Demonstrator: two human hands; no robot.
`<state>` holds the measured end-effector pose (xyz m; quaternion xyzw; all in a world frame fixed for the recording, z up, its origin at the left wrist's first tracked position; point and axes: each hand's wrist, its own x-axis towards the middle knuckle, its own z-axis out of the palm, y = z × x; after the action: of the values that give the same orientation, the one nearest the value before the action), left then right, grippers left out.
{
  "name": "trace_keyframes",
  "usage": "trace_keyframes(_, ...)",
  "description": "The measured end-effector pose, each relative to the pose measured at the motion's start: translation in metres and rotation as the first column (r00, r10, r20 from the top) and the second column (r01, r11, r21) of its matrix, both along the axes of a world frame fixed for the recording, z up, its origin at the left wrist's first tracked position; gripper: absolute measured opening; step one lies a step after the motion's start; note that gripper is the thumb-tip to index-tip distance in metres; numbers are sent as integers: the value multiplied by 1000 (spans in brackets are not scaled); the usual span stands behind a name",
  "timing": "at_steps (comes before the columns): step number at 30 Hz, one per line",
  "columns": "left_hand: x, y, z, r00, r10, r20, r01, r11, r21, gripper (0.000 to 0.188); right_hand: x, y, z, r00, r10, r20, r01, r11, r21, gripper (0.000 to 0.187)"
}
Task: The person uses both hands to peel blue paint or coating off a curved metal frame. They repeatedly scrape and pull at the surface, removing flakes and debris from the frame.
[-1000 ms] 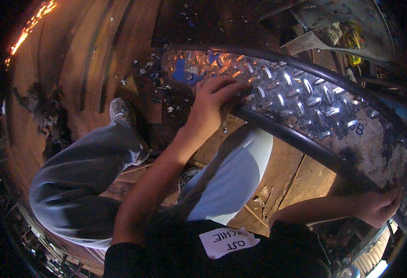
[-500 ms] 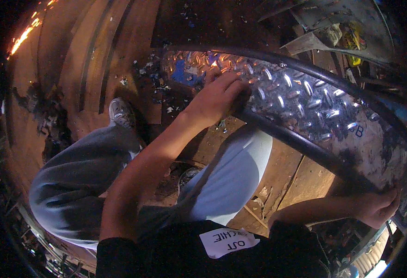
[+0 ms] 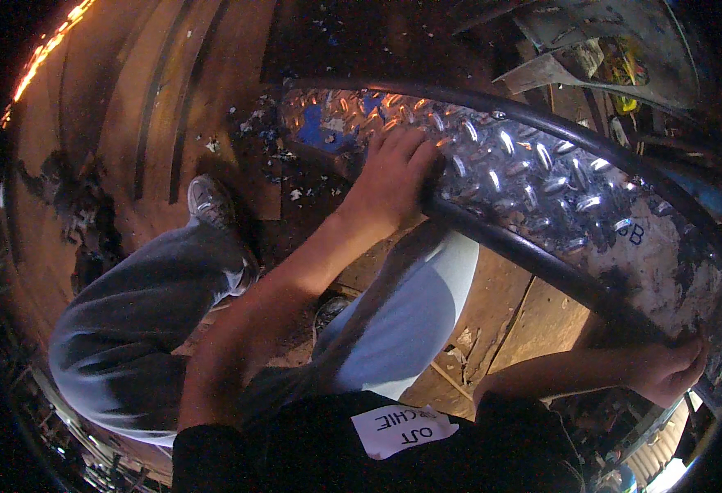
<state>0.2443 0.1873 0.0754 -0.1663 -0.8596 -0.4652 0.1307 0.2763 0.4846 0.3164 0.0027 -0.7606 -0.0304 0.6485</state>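
A long metal tread-plate panel point(image 3: 533, 172) with dark, tube-like edging lies across the right half of the view, close to my lap. My left hand point(image 3: 394, 174) is closed over its near edge, fingers curled onto the raised-pattern surface; the thumb's side is in shadow. Farther along that same edge, at the panel's right end, my right hand point(image 3: 669, 371) is closed against the rim, its fingertips partly hidden. Blue patches point(image 3: 321, 127) mark the panel's far left end, while bare, scuffed metal with dark marks shows at its right end.
Bright orange sparks point(image 3: 45, 57) streak along the upper left rim. Pale scraps point(image 3: 258, 123) litter the brown floor near my shoe point(image 3: 211, 201). A dark clump point(image 3: 78, 205) lies at the left. Bent sheet metal point(image 3: 607, 49) and a yellow item point(image 3: 626, 103) sit at the upper right.
My left hand has shifted slightly along the panel, and its raised fingers have come down and curled onto the plate. The right hand stays in place. The sparks at the upper left stretch longer.
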Motion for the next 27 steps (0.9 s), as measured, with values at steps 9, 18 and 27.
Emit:
trace_keyframes(9, 12, 7, 27, 940, 134, 313, -144, 990, 8, 51, 2, 3, 0, 997, -71, -11, 71, 996, 51, 29)
trace_keyframes(18, 18, 5, 41, 912, 99, 399, -181, 968, 173, 31, 3, -1, -4, 1000, 12, -7, -12, 1000, -5, 26)
trace_keyframes(27, 27, 0, 41, 936, 165, 310, -225, 959, 169, 30, 1, 6, -6, 992, 124, -29, -125, 991, -47, 23)
